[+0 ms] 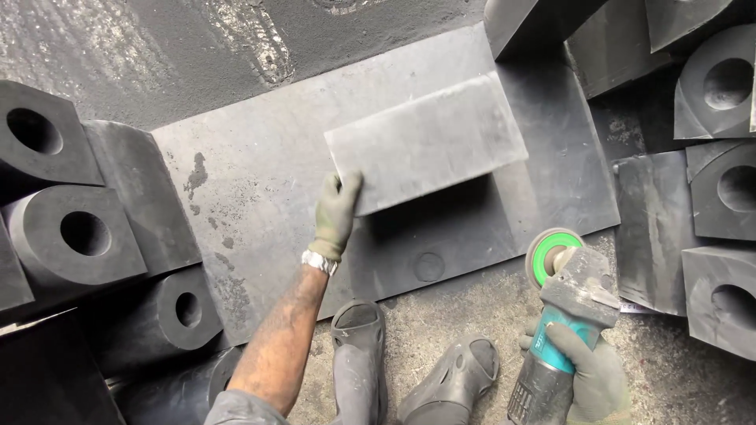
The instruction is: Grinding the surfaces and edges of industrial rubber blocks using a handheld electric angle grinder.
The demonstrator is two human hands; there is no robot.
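Observation:
A grey rectangular rubber block (429,142) rests tilted on a large dark rubber slab (260,189). My left hand (337,212), in a dusty green-grey glove with a metal wristwatch, grips the block's near left corner. My right hand (591,370), also gloved, holds a teal and black angle grinder (563,330) at the lower right. The grinder's green-rimmed disc (551,252) points up, just off the slab's near edge and clear of the block.
Black rubber blocks with round holes are stacked on the left (75,236) and on the right (720,86). A flat dark plate (654,228) lies right of the slab. My two grey clogs (358,354) stand on the dusty floor.

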